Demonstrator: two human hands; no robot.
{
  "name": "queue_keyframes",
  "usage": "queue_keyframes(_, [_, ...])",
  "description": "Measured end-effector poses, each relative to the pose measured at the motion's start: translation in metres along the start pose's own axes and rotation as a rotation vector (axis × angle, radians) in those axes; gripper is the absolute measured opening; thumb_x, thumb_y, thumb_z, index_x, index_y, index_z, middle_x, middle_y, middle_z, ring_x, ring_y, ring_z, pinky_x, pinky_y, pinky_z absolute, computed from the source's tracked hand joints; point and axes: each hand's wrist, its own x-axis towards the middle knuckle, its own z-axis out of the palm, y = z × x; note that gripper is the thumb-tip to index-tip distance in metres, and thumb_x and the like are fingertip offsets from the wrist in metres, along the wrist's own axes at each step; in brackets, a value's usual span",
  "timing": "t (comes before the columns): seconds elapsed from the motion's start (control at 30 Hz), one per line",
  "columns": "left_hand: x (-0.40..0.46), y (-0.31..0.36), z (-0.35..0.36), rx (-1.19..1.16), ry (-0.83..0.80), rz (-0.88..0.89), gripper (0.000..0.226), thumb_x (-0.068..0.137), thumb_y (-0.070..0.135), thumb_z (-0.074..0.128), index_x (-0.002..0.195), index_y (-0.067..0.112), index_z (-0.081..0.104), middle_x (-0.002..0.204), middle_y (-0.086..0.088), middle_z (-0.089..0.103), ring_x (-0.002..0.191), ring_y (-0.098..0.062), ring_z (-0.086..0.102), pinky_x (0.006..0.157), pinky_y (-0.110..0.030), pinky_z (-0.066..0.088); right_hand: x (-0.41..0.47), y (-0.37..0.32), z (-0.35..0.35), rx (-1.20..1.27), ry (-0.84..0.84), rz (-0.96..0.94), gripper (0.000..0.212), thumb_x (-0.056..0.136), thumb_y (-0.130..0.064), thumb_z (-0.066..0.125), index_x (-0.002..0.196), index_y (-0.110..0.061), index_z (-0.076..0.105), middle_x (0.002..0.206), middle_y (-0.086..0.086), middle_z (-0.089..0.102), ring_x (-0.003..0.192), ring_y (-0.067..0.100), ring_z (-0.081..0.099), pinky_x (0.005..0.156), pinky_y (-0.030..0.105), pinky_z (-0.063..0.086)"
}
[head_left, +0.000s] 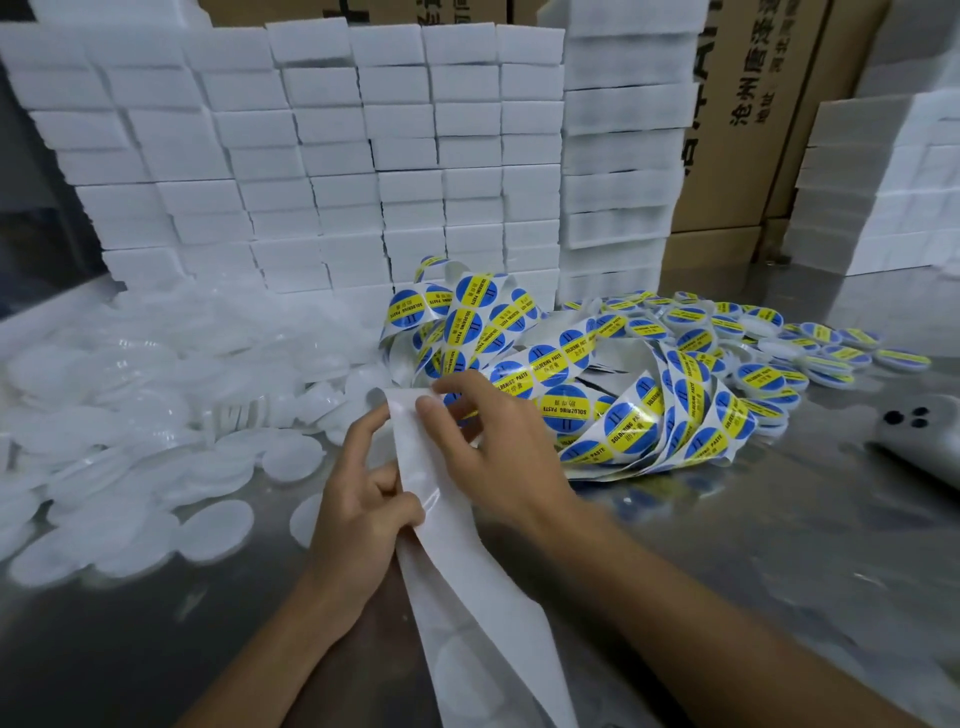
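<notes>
The white backing strip (467, 597) lies just in front of the heap of sticker strips (597, 395) and runs from it toward the person. The left hand (358, 514) holds the strip in front of the heap, with the thumb pressed on the paper and the fingers curled behind it. The right hand (488, 441) pinches the upper end of the strip between thumb and forefinger, touching the heap's near edge. Plain white lids (130, 415) are spread to the left of the heap, labelled lids (779, 343) to its right, and stacked white boxes (337, 156) stand behind it.
</notes>
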Motion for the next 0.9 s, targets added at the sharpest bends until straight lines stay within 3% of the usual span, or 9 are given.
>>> queue_keyframes(0.1, [-0.003, 0.004, 0.001, 0.008, -0.076, 0.004, 0.083, 0.057, -0.004, 0.049, 0.127, 0.042, 0.052, 0.081, -0.041, 0.059, 0.062, -0.032, 0.051, 0.059, -0.039, 0.039, 0.001, -0.001, -0.002, 0.478, -0.031, 0.253, 0.023, 0.088, -0.031, 0.073, 0.108, -0.022, 0.066, 0.085, -0.003, 0.070, 0.071, 0.005, 0.067, 0.066, 0.022, 0.055])
queue_keyframes(0.2, [-0.004, 0.004, -0.002, 0.003, -0.112, 0.005, 0.077, 0.058, -0.002, 0.049, 0.124, 0.037, 0.056, 0.081, -0.042, 0.058, 0.065, -0.037, 0.052, 0.062, -0.044, 0.039, 0.003, -0.001, -0.008, 0.746, -0.063, 0.332, 0.029, 0.083, -0.008, 0.076, 0.108, -0.021, 0.072, 0.072, 0.009, 0.066, 0.063, 0.022, 0.059, 0.065, 0.035, 0.053])
queue_keyframes(0.27, [-0.004, 0.002, -0.005, -0.015, -0.115, 0.010, 0.062, 0.067, 0.004, 0.053, 0.123, 0.032, 0.058, 0.087, -0.034, 0.066, 0.071, -0.039, 0.060, 0.066, -0.045, 0.045, 0.003, -0.001, -0.010, 0.693, -0.111, 0.261, 0.037, 0.086, -0.003, 0.072, 0.115, -0.025, 0.071, 0.067, 0.008, 0.057, 0.059, 0.029, 0.048, 0.060, 0.040, 0.045])
queue_keyframes(0.37, [-0.002, 0.003, -0.006, -0.057, -0.055, 0.007, 0.039, 0.083, 0.020, 0.061, 0.121, 0.029, 0.062, 0.099, -0.015, 0.073, 0.085, -0.032, 0.070, 0.073, -0.046, 0.053, -0.001, -0.005, -0.006, 0.647, -0.176, 0.115, 0.052, 0.086, 0.010, 0.065, 0.122, -0.028, 0.064, 0.126, -0.007, 0.063, 0.090, 0.051, 0.063, 0.077, 0.055, 0.053])
queue_keyframes(0.47, [0.004, 0.005, -0.010, -0.098, 0.077, -0.012, 0.033, 0.091, 0.014, 0.062, 0.121, 0.027, 0.062, 0.101, -0.007, 0.075, 0.087, -0.026, 0.072, 0.068, -0.038, 0.057, -0.004, -0.006, -0.001, 0.628, -0.237, 0.016, 0.060, 0.084, 0.016, 0.061, 0.132, -0.021, 0.059, 0.146, -0.010, 0.048, 0.110, 0.037, 0.065, 0.092, 0.050, 0.055])
queue_keyframes(0.6, [0.007, 0.007, -0.014, -0.084, 0.174, -0.008, 0.030, 0.089, -0.004, 0.060, 0.111, 0.015, 0.066, 0.097, -0.008, 0.076, 0.083, -0.023, 0.073, 0.062, -0.031, 0.059, -0.006, 0.001, 0.000, 0.381, -0.181, -0.141, 0.054, 0.085, 0.003, 0.069, 0.134, -0.016, 0.059, 0.143, -0.005, 0.050, 0.088, -0.002, 0.063, 0.071, 0.018, 0.051])
queue_keyframes(0.67, [0.007, 0.007, -0.013, -0.085, 0.206, 0.009, 0.019, 0.088, -0.002, 0.062, 0.104, 0.006, 0.069, 0.092, -0.012, 0.076, 0.079, -0.022, 0.073, 0.062, -0.028, 0.059, -0.008, 0.005, 0.002, 0.166, -0.081, -0.256, 0.041, 0.086, -0.011, 0.072, 0.126, -0.018, 0.065, 0.138, -0.004, 0.052, 0.071, 0.005, 0.062, 0.065, 0.023, 0.052])
queue_keyframes(0.77, [0.008, 0.005, -0.013, -0.075, 0.265, 0.040, 0.012, 0.087, 0.002, 0.066, 0.096, 0.005, 0.071, 0.086, -0.011, 0.076, 0.073, -0.019, 0.072, 0.060, -0.022, 0.056, -0.008, 0.007, 0.002, -0.035, 0.040, -0.356, 0.023, 0.088, -0.026, 0.071, 0.111, -0.021, 0.073, 0.132, -0.001, 0.054, 0.082, 0.013, 0.063, 0.064, 0.039, 0.055])
queue_keyframes(0.9, [0.009, 0.003, -0.011, 0.000, 0.284, 0.102, 0.014, 0.086, 0.002, 0.068, 0.086, 0.015, 0.073, 0.078, -0.003, 0.076, 0.067, -0.011, 0.070, 0.058, -0.019, 0.055, -0.003, 0.006, -0.001, -0.172, 0.158, -0.549, 0.010, 0.089, -0.018, 0.072, 0.095, -0.013, 0.077, 0.097, 0.002, 0.069, 0.082, 0.024, 0.065, 0.062, 0.040, 0.052])
